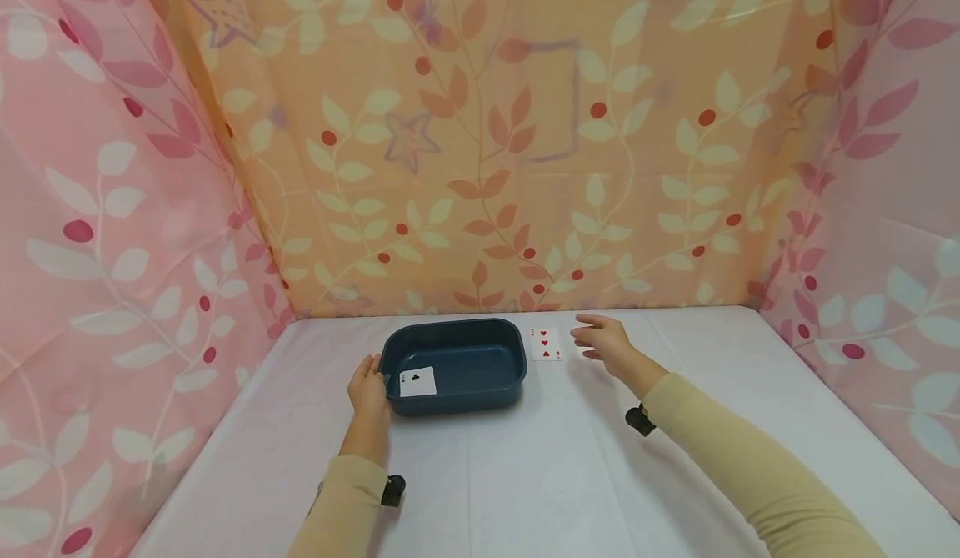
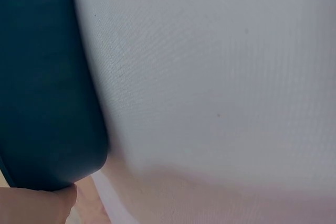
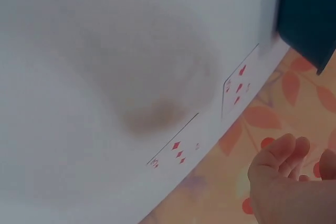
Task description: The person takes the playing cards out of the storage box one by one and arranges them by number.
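A dark blue rectangular basin stands on the white-covered table. Inside it, at the left end, lies a playing card with a black club showing. My left hand grips the basin's left end; the left wrist view shows the thumb against its corner. Right of the basin lies a hearts card, face up with three red hearts. A diamonds card lies beside it, mostly hidden by my right hand in the head view. My right hand is raised over that spot, fingers loosely bent and apart, holding nothing.
The white tablecloth spreads out in front of the basin. An orange leaf-patterned curtain rises behind the table's far edge, and pink curtains flank both sides. Both wrists carry small black cameras.
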Demonstrator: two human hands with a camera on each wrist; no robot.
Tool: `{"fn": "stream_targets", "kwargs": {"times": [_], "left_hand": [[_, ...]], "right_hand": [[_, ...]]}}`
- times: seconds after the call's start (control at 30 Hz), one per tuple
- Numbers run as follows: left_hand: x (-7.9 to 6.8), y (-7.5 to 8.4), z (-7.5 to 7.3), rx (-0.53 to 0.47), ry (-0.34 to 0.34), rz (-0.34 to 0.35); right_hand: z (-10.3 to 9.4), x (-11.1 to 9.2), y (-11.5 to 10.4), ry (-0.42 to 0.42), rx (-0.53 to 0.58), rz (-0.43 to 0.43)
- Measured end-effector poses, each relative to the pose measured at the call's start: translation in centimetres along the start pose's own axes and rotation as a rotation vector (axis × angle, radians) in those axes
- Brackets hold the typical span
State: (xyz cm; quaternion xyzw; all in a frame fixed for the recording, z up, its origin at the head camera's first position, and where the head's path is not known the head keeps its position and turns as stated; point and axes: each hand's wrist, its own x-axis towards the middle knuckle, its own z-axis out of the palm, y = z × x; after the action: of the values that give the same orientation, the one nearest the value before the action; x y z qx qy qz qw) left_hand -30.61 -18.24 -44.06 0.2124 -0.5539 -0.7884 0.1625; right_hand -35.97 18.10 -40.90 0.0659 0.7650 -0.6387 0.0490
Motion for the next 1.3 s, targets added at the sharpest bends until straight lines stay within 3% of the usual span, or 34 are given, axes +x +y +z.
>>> {"fn": "stream_targets", "kwargs": {"times": [0.8,1.3], "left_hand": [[-0.3,0.4,0.1,0.007,-0.005,0.000],[-0.4,0.4,0.1,0.007,-0.004,-0.006]], "right_hand": [[6.6,-2.5,-1.6,-0.235,0.204,-0.104],[10.5,-3.1,-1.2,-0.280,0.219,-0.087]]}}
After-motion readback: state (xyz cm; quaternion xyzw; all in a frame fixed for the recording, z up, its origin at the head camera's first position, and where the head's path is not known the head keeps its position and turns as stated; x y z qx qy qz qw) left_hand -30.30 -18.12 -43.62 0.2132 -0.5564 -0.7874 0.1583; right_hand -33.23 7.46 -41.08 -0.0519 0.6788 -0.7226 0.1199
